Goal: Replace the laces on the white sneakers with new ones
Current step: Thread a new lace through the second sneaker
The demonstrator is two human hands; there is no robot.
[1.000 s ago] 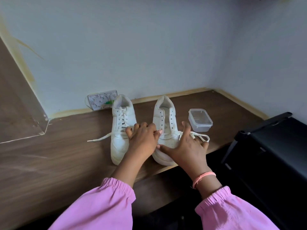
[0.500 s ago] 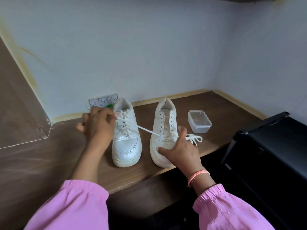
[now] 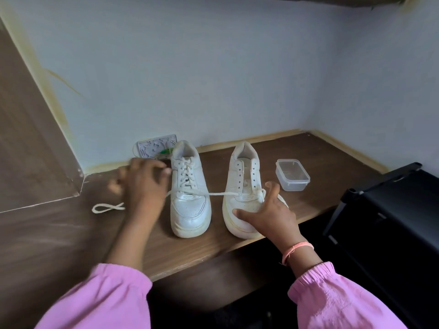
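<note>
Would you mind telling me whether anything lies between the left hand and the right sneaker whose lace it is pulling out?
Yes: the laced white left sneaker stands between the left hand and the nearly unlaced white right sneaker; the white lace stretches across its toe.

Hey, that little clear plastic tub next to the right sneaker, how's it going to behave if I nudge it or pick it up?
The clear plastic tub looks empty and thin-walled, so it is probably very light. It sits low, wide and flat on the wooden shelf, so a nudge would likely slide it rather than tip it. Its walls may flex under a hard squeeze.
</note>
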